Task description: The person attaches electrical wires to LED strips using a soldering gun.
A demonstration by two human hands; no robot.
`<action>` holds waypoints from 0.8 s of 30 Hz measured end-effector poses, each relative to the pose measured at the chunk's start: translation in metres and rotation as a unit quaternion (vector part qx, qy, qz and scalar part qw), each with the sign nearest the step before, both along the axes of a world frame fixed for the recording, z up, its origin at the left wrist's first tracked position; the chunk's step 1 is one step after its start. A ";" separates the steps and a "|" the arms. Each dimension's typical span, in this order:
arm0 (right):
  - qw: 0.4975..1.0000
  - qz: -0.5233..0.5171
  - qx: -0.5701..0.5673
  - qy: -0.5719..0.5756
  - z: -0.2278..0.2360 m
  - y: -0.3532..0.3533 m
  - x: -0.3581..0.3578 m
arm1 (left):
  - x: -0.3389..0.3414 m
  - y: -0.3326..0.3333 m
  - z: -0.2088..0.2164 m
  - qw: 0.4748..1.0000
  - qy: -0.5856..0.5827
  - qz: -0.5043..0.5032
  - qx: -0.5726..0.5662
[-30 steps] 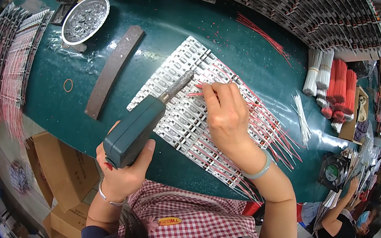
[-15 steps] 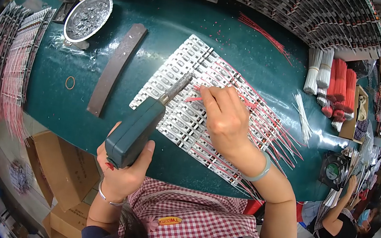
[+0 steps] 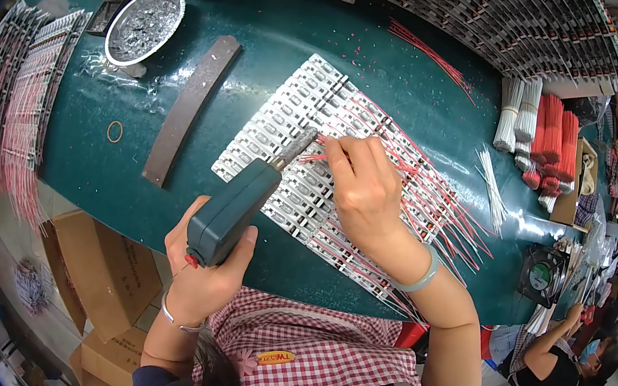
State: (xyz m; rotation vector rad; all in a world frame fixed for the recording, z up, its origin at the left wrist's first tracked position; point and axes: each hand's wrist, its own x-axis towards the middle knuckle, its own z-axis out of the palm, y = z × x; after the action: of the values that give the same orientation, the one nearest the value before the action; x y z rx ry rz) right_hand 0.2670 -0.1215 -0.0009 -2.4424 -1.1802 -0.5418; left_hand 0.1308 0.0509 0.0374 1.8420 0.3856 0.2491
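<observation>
My left hand (image 3: pixel 207 285) is wrapped around the grip of a dark green soldering gun (image 3: pixel 235 202). The gun's grey, crusted tip points up and right, at the white rows of parts near my right fingertips. My right hand (image 3: pixel 365 197) is closed in a pinch on a few short red wires (image 3: pixel 315 157), whose ends stick out left of the fingers close to the tip. Beneath both lies a slanted panel of white parts in rows (image 3: pixel 261 137), with red and white wires trailing off its right side. Whether the tip touches the panel I cannot tell.
A silver bowl of metal scraps (image 3: pixel 145 26) stands upper left, beside a brown bar (image 3: pixel 193 109) and a rubber band (image 3: pixel 114 132). Wired panels are stacked at the left and back. Wire bundles (image 3: pixel 549 132) and a small fan (image 3: pixel 542 275) line the right, where another person sits.
My left hand has moved the soldering gun up and to the right, bringing its tip closer to my right fingertips. My right hand has hardly moved and keeps its pinch.
</observation>
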 end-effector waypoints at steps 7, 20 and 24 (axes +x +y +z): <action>1.000 0.001 -0.006 0.003 0.001 0.001 0.000 | 0.000 0.000 0.002 1.000 0.014 0.008 -0.001; 1.000 -0.001 0.007 -0.005 -0.001 0.001 0.000 | -0.009 -0.001 -0.003 0.997 -0.046 0.056 0.000; 0.999 0.015 0.026 -0.016 0.003 -0.003 -0.005 | -0.014 0.000 -0.005 0.997 -0.045 0.062 0.002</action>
State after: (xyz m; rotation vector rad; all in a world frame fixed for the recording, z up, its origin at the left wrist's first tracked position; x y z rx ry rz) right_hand 0.2621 -0.1245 0.0019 -2.3767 -1.1999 -0.5972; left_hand 0.1172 0.0513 0.0321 1.8061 0.4378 0.4181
